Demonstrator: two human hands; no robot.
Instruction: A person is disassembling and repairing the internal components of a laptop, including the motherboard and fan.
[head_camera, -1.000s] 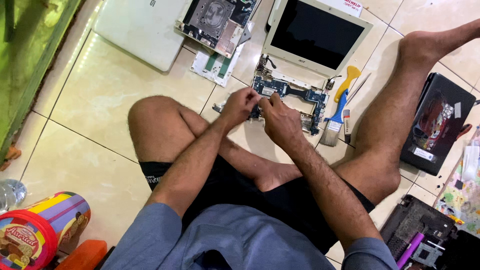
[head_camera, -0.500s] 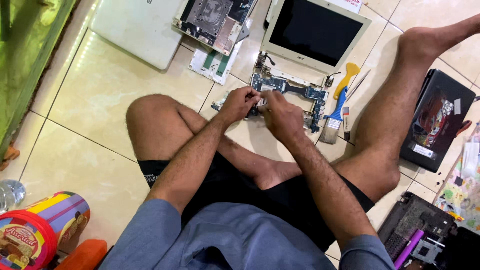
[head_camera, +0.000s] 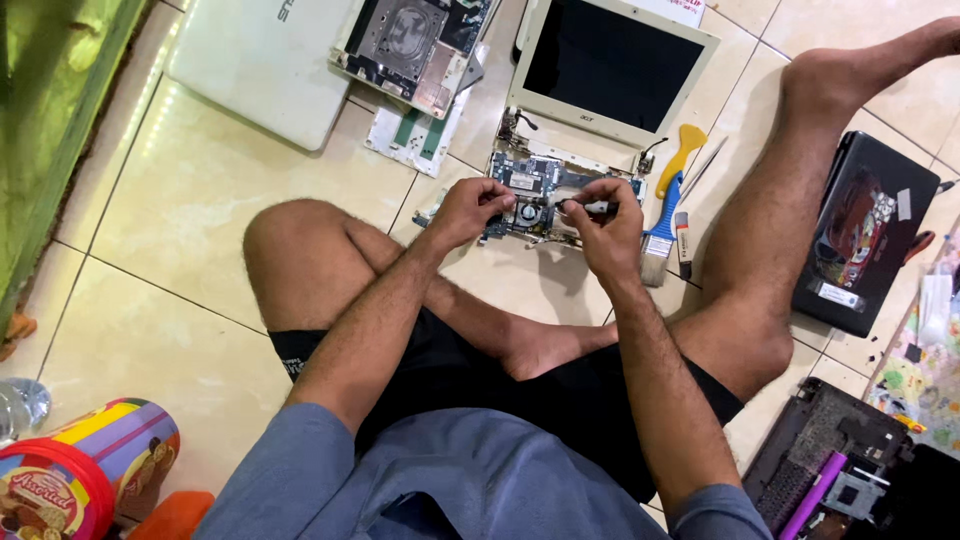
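1. Blue circuit board (head_camera: 530, 195) is lying on the tiled floor (head_camera: 200, 230); left hand (head_camera: 472, 208) is gripping its edge; right hand (head_camera: 600, 225) is pinching a small tool (head_camera: 585, 207).
2. Colourful tin (head_camera: 85, 475) is sitting closed, well apart; paintbrush (head_camera: 665, 215) is lying just beside the right hand.

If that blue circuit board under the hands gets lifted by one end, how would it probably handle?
The circuit board looks thin and flat, so probably light and fairly stiff, flexing slightly if lifted by one end. Its exposed components and small fan suggest it is fragile. The left hand rests on its edge and the right hand works above it, hinting it may slide on glossy tile.
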